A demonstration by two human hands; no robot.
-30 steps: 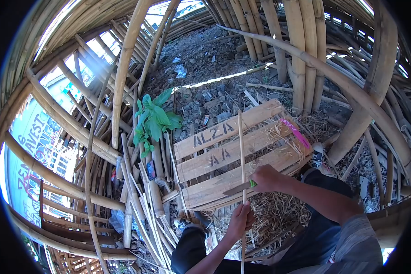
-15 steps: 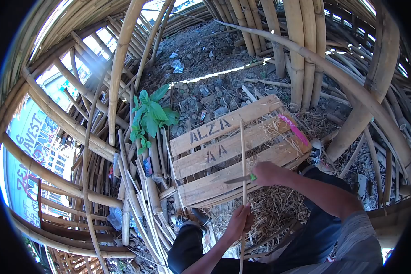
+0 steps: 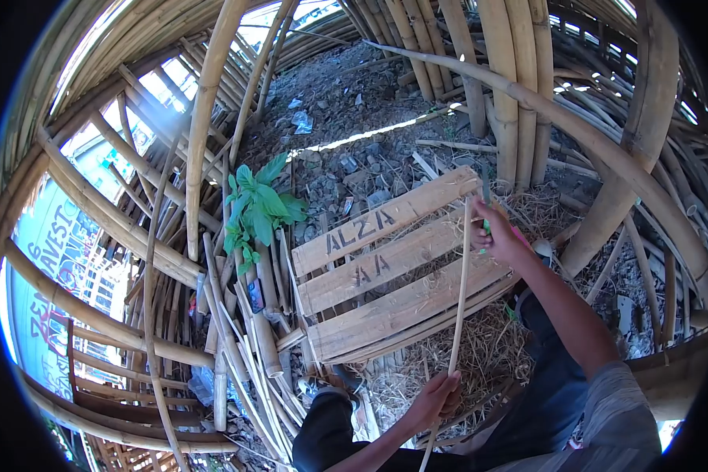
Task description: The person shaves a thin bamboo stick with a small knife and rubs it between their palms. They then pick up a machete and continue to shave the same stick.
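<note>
A long, pale bamboo strip (image 3: 460, 303) slants up across the wooden crate (image 3: 344, 282). My left hand (image 3: 437, 399) is closed around its lower part, above my legs. At the strip's upper end, over the crate's far right corner, is my right hand (image 3: 495, 232), closed on a knife (image 3: 485, 187) with a green handle. Its blade points up and away from me, and the fingers are right at the strip's tip. The crate's slatted top carries black stencilled letters. Curly bamboo shavings (image 3: 480, 346) lie on the ground between my legs and around the crate.
Split bamboo strips (image 3: 248, 358) lie in a bundle to the left, near a leafy green plant (image 3: 259, 200). Thick bamboo poles (image 3: 527, 102) stand at the back right, and one long pole (image 3: 598, 141) crosses the right side. Rubble (image 3: 354, 165) covers the ground behind the crate.
My right hand has moved up and right with the knife, from the strip's middle to its upper end. The blade has turned from pointing left to pointing up. The strip now leans right.
</note>
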